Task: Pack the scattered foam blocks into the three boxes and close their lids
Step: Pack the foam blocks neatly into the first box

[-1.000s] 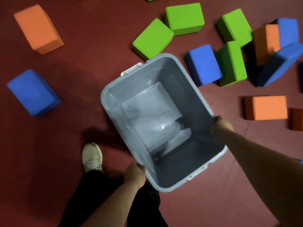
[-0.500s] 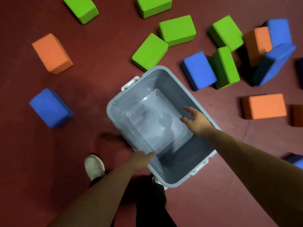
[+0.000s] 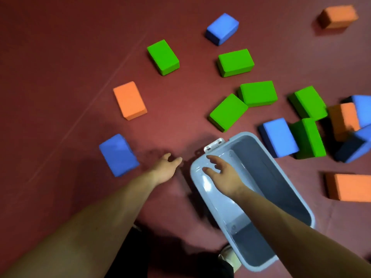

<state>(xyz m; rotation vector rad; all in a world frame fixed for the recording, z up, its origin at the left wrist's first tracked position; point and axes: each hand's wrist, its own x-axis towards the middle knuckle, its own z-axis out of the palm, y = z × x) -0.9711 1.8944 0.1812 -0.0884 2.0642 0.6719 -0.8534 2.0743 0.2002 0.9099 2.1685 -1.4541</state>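
An empty grey plastic box [image 3: 291,189] without a lid stands on the dark red floor at lower right. My right hand [image 3: 222,173] hovers over its left rim, fingers spread, holding nothing. My left hand [image 3: 165,167] is stretched out over the floor left of the box, fingers apart and empty. A blue block [image 3: 118,155] lies just left of that hand. An orange block [image 3: 129,100] lies beyond it. Several green blocks, such as the nearest one [image 3: 227,112], lie beyond the box. Another blue block [image 3: 279,137] touches the box's far right side.
A pile of green, orange and blue blocks [image 3: 345,121] crowds the right edge. An orange block [image 3: 349,189] lies right of the box, another [image 3: 338,17] at far top right. My shoe [image 3: 230,255] is beside the box's near end. Bare floor spreads to the left.
Both hands have let go of the box, which now rests on the floor. My left hand has reached out left toward the blue block. The view has swung left and forward.
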